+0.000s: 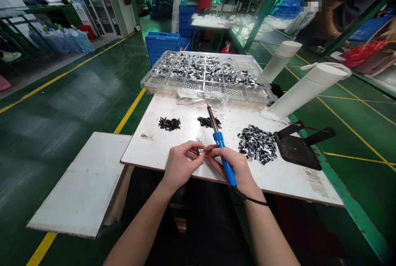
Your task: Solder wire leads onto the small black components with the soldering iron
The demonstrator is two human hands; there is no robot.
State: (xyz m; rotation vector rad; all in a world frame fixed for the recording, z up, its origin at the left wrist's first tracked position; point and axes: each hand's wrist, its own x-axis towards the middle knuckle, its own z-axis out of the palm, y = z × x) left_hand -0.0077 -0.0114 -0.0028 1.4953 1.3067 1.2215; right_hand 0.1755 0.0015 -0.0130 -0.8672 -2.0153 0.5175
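Observation:
Between finger and thumb, my left hand [182, 162] pinches a small shiny metal piece [201, 150] just above the front of the white tabletop [148, 142]. My right hand [243, 169] is closed on a blue-handled soldering iron [228, 167], its tip pointing up and away from me. The right fingertips meet the left ones at the small piece; whether they also grip it I cannot tell. Small black screw-like parts lie in a left pile [169, 124] and a middle pile [204, 122], the latter partly behind the iron. A larger heap of black-and-silver clips [257, 144] lies right of my right hand.
A clear compartment tray [154, 82] full of shiny parts spans the table's back. White tubes [306, 88] lean at the right, near a black metal bracket [298, 150]. A lower white board [83, 179] stands left. Blue crates [162, 45] and people are beyond.

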